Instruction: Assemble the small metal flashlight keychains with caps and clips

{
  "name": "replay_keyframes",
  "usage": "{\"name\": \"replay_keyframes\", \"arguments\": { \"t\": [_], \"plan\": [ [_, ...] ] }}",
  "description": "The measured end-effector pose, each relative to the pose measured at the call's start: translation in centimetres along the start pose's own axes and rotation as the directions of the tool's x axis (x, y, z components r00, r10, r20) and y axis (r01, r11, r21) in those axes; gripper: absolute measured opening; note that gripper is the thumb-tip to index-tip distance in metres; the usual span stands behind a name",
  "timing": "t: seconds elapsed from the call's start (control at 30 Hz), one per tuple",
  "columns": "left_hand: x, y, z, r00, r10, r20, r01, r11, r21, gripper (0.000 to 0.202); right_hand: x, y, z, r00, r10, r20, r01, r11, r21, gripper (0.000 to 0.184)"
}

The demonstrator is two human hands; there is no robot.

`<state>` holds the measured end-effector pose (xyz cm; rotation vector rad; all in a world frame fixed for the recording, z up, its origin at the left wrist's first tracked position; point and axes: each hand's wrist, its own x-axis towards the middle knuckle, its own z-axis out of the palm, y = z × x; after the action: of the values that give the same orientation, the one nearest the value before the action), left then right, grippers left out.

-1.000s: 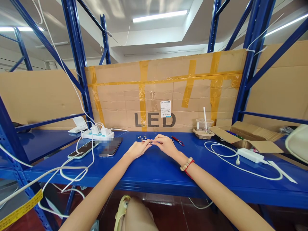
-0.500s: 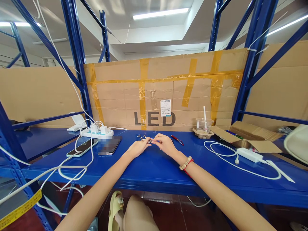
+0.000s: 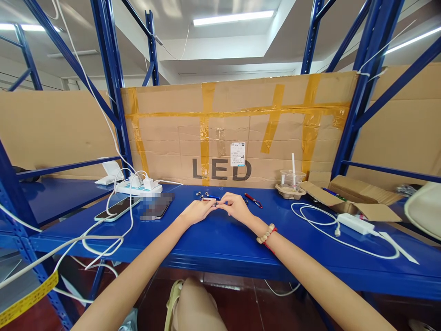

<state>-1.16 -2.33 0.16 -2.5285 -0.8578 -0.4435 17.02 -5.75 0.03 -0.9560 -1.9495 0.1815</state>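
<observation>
Our left hand (image 3: 199, 212) and right hand (image 3: 236, 207) meet tip to tip above the blue shelf (image 3: 220, 239). The left thumb and forefinger are pinched together on a small shiny piece (image 3: 216, 204), and the right thumb and forefinger close in on that same piece from the other side, with barely a gap between the two hands. Our fingertips cover most of it, so we cannot tell its exact form.

Just beyond our fingers lies a slim blue rod (image 3: 214, 198), partly hidden by them, with a few small metal parts (image 3: 198, 193) to its left. Right of our right fingers lies a slim red tool (image 3: 254, 201). Farther left of our fingers are a dark phone (image 3: 161, 208) and a white power strip (image 3: 154, 189); well to the right stand a plastic cup (image 3: 288, 178) with a straw and an open cardboard box (image 3: 365, 195). Nothing stands between us and the piece except our own fingers.

Compared with half a second ago, our fingers keep the same pinch, while more of the blue rod shows behind them.
</observation>
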Motion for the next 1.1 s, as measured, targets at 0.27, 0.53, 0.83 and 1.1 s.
{"name": "replay_keyframes", "arguments": {
  "t": [0.27,0.53,0.83,1.1],
  "plan": [
    [0.0,-0.3,0.3,0.995,0.057,-0.083,-0.060,0.997,-0.037,0.035,0.1,0.2,0.3,0.998,0.027,-0.056,-0.029,0.998,-0.047,0.022],
    [0.2,-0.6,0.6,0.992,0.046,-0.118,-0.058,0.994,-0.097,0.037,0.2,-0.1,0.5,0.994,0.078,-0.073,-0.084,0.993,-0.083,0.028],
    [0.3,-0.5,0.3,0.998,0.016,-0.056,-0.021,0.995,-0.097,0.033,0.2,-0.6,0.0,0.992,0.101,-0.071,-0.111,0.982,-0.153,0.028],
    [0.3,-0.3,0.1,0.999,0.025,-0.048,-0.030,0.995,-0.098,0.031,0.1,-0.9,-0.3,0.993,0.110,-0.040,-0.116,0.972,-0.205,0.030]
  ]
}}
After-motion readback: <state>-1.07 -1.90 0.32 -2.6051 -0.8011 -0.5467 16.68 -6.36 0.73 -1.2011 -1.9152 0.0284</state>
